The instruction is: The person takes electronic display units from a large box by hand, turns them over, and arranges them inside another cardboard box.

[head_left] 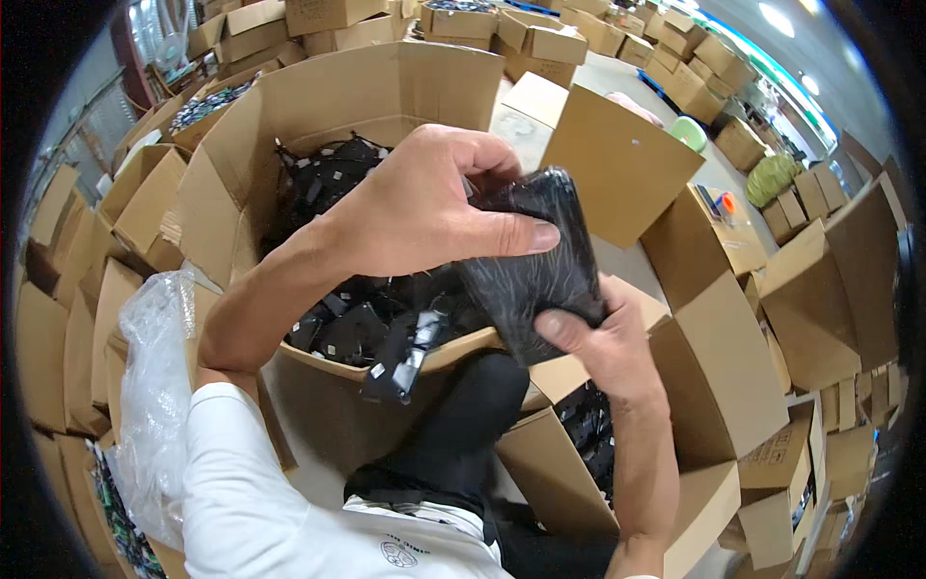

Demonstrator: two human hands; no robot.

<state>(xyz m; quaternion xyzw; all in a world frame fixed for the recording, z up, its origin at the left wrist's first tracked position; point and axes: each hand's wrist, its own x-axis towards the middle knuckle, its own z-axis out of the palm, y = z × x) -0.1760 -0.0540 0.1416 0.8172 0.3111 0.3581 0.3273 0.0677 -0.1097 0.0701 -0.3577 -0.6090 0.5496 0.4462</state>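
Observation:
Between both hands I hold a flat black rectangular pack (542, 280) with a shiny, wrinkled wrapping; what it contains I cannot make out. My left hand (439, 203) grips its upper left side, thumb across the front. Lower down, my right hand (608, 338) clasps the right edge, thumb on the face. Behind and below my left arm, a large open carton (376, 82) holds many black parts (333, 174) with small pale labels. One black piece with a glossy strip (405, 362) hangs over its near rim. Under my right forearm, a smaller open carton (540, 463) has similar black pieces inside.
Clear plastic sheeting (154, 386) drapes over cartons at my left. Open cartons (728, 362) crowd my right side. Further right, an orange tape roll (726, 203) lies on a carton. A green basin (688, 133) and stacked boxes (690, 77) stand farther back.

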